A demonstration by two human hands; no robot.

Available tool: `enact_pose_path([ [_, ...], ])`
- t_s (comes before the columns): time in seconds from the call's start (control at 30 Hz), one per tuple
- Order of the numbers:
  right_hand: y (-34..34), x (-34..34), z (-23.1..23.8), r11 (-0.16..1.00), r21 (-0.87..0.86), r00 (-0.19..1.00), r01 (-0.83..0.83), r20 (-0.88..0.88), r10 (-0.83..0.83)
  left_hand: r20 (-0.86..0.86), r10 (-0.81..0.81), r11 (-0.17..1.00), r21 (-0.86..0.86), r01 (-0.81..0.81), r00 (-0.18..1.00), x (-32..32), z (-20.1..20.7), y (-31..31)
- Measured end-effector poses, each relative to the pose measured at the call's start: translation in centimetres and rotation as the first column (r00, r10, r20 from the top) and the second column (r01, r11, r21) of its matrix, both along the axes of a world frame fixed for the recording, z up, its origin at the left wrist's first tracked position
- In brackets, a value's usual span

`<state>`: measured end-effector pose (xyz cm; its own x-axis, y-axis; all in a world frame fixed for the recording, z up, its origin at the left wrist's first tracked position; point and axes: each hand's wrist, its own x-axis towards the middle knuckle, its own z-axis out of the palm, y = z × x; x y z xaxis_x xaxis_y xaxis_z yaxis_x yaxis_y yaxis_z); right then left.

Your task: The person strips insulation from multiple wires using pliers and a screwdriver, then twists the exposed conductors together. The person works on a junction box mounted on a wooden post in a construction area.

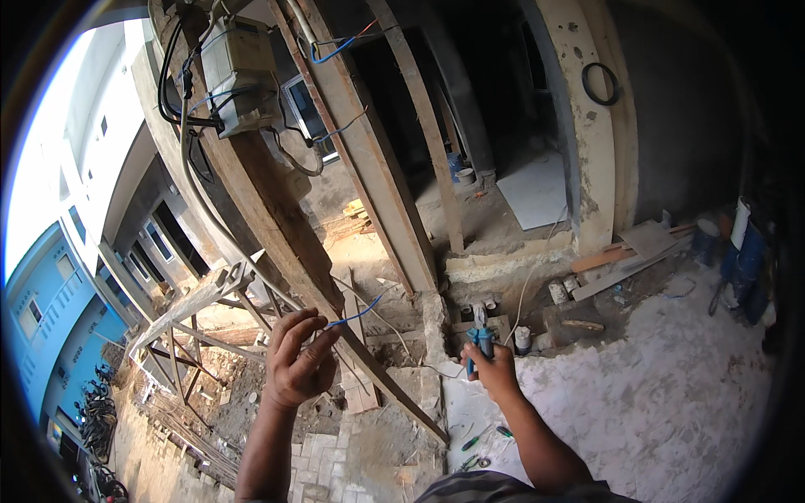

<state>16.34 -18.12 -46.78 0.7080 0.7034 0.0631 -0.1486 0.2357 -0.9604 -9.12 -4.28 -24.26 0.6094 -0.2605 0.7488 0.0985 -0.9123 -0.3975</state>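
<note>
My left hand [295,360] is raised beside the wooden post, thumb and fingers pinched on a short blue wire [360,316]. One end of the wire sticks out to the right, curving upward. In my right hand [495,374] is a pair of pliers [480,334] with blue handles, jaws pointing up and away from me. The pliers are apart from the wire. Above the left hand, a boxy grey electric meter [241,71] is fixed to the post [281,214], with black cables and loose wires around it.
Small green-handled tools [470,443] and a roll of tape [484,462] lie on the pale floor [620,402] near me. Planks [625,264] and blue containers [742,272] sit at right. A black cable coil [601,84] hangs on a column. Trestle scaffolding [197,310] stands left.
</note>
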Motion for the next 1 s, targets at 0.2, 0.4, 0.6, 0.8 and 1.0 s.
enact_pose_path([
  [0.2, -2.8, -0.4, -5.3, 0.986, -0.16, 0.994, -0.04, -0.107, 0.023, -0.297, 0.104, 0.978, 0.202, -0.044, 0.949, -2.5, 0.6, -1.2],
  [0.4, -1.5, -2.1, -5.5, 0.961, -0.173, 0.976, -0.216, -0.024, 0.215, -0.459, 0.119, 0.962, 0.274, 0.013, 0.881, 2.7, 0.1, -0.9],
  [0.6, -1.3, -3.6, -5.7, 0.966, -0.116, 0.972, -0.229, 0.029, 0.234, -0.536, 0.248, 0.936, 0.349, -0.056, 0.807, 6.3, -1.3, 2.0],
  [0.8, -1.9, -4.1, -4.9, 0.978, -0.087, 0.97, -0.192, 0.132, 0.202, -0.527, 0.255, 0.96, 0.241, -0.145, 0.811, 7.0, -1.2, 3.3],
  [1.0, 0.6, -5.4, 1.2, 0.994, 0.099, 0.904, -0.052, 0.428, 0.005, -0.242, 0.127, 0.983, -0.101, -0.155, 0.962, 9.2, -1.0, 0.1],
])
